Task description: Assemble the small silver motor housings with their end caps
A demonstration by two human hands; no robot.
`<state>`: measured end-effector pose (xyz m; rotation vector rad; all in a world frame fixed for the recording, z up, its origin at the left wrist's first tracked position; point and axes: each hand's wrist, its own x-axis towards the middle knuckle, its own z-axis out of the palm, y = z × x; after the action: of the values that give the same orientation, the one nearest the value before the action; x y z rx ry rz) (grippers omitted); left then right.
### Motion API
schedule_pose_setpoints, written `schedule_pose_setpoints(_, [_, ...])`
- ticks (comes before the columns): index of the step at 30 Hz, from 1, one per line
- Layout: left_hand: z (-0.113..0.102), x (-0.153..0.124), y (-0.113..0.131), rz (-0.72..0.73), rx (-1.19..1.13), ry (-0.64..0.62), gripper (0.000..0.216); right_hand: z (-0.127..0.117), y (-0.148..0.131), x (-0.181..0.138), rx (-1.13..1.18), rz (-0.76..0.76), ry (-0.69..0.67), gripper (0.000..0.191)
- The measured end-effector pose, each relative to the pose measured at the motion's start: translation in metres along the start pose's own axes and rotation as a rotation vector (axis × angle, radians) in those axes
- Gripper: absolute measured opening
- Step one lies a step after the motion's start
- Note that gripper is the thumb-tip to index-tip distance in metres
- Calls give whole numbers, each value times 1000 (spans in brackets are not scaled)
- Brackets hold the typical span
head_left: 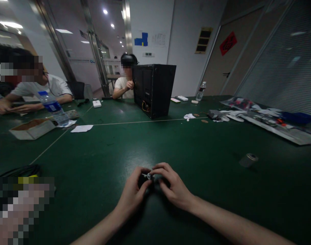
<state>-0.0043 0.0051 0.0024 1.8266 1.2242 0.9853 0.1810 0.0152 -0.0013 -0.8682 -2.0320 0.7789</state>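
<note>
My left hand (pixel 135 192) and my right hand (pixel 172 185) meet low in the middle of the green table (pixel 155 143). Both are curled around one small dark object with a silvery metal part (pixel 149 176) that they grip between them. Its body is mostly hidden by my fingers, so I cannot make out what it is. My forearms come in from the bottom edge. A small grey cylinder (pixel 248 160) lies on its side well to the right of my right hand.
A black computer case (pixel 154 89) stands at the back, with a person behind it. Another person leans on the table at far left by a water bottle (pixel 53 109) and open cardboard box (pixel 33 128). Papers and packaging (pixel 267 119) lie at right; black cables (pixel 20 170) at lower left.
</note>
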Motion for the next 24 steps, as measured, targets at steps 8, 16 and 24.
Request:
schedule_pose_setpoints(8, [1, -2, 2, 52, 80, -39, 17, 1, 0, 0, -47, -37, 67, 18])
schedule_pose_setpoints(16, [-1, 0, 3, -57, 24, 38, 13, -6, 7, 8, -168, 38, 112, 15])
schedule_pose_setpoints(24, [1, 2, -1, -75, 7, 49, 17, -5, 15, 11, -275, 209, -57, 10])
